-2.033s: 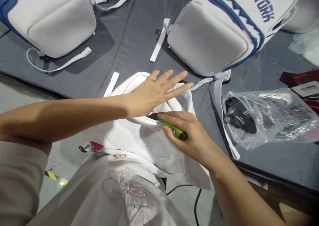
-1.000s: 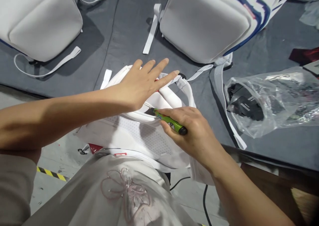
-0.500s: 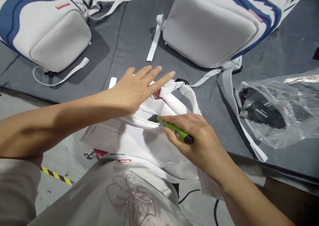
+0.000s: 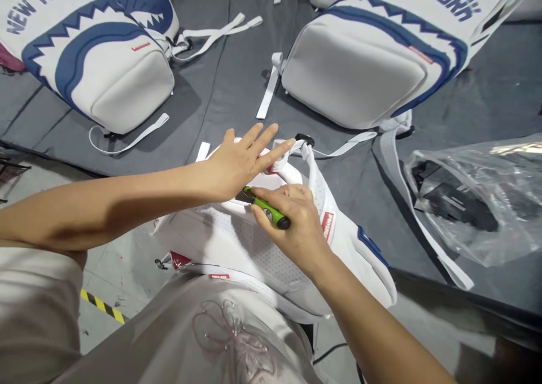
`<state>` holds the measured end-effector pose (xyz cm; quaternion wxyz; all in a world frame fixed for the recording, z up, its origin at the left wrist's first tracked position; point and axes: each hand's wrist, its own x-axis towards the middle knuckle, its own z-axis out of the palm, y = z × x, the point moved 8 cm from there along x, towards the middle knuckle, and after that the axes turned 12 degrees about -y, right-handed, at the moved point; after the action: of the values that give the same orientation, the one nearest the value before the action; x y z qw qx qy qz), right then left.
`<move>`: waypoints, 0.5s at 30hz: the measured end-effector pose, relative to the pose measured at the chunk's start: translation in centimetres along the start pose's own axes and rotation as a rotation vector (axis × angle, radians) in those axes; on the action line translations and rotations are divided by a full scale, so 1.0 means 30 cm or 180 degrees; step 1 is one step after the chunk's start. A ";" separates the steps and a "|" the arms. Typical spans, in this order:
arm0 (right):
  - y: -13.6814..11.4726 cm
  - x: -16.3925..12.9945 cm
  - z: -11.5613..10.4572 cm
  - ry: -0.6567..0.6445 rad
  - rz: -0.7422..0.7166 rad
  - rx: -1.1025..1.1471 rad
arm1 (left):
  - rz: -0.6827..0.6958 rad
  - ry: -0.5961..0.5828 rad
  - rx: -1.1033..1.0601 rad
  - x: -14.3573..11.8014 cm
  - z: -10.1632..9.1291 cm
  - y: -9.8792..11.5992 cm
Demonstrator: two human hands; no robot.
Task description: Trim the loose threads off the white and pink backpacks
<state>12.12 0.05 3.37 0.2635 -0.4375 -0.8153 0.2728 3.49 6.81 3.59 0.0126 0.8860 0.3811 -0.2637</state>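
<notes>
A white backpack (image 4: 237, 248) lies back-side up at the table's front edge, against my body. My left hand (image 4: 241, 161) rests flat on its upper straps with the fingers spread. My right hand (image 4: 292, 226) is closed around a green tool (image 4: 266, 208), whose tip touches the backpack just under my left palm. The tool's tip is partly hidden by my left hand. A white strap with a black buckle (image 4: 304, 140) sticks out beyond my fingertips.
Two white backpacks with blue shark-mouth prints lie on the grey table cloth (image 4: 220, 84), one at the left (image 4: 97, 62) and one at the right (image 4: 381, 56). A clear plastic bag (image 4: 474, 203) holding dark items sits at the right. Loose white straps (image 4: 266, 87) trail between the backpacks.
My right hand with the green tool has moved left, closer under my left palm. The backpack's right side has turned up, showing a red label and blue trim. The view has tilted up.
</notes>
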 end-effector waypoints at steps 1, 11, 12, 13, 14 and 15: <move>-0.002 0.002 0.001 0.0014 -0.0012 -0.0005 | 0.0029 -0.0050 0.0011 -0.001 0.003 0.000; -0.004 -0.035 -0.018 0.0024 0.0023 0.0222 | -0.0560 -0.0293 -0.0943 -0.115 0.031 -0.129; -0.004 -0.038 -0.019 0.0024 0.0032 0.0291 | -0.0566 -0.0375 -0.1001 -0.121 0.033 -0.131; -0.006 -0.040 -0.020 0.0018 0.0036 0.0364 | -0.0530 -0.0441 -0.1021 -0.124 0.032 -0.130; -0.007 -0.039 -0.020 -0.0003 0.0039 0.0439 | -0.0463 -0.0489 -0.1014 -0.124 0.029 -0.128; -0.008 -0.037 -0.019 -0.0029 0.0044 0.0512 | -0.0386 -0.0529 -0.0996 -0.121 0.025 -0.125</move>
<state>12.90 -0.90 3.72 0.2922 -0.4193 -0.7889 0.3412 -1.49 6.87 5.36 0.1658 0.8238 0.4678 -0.2738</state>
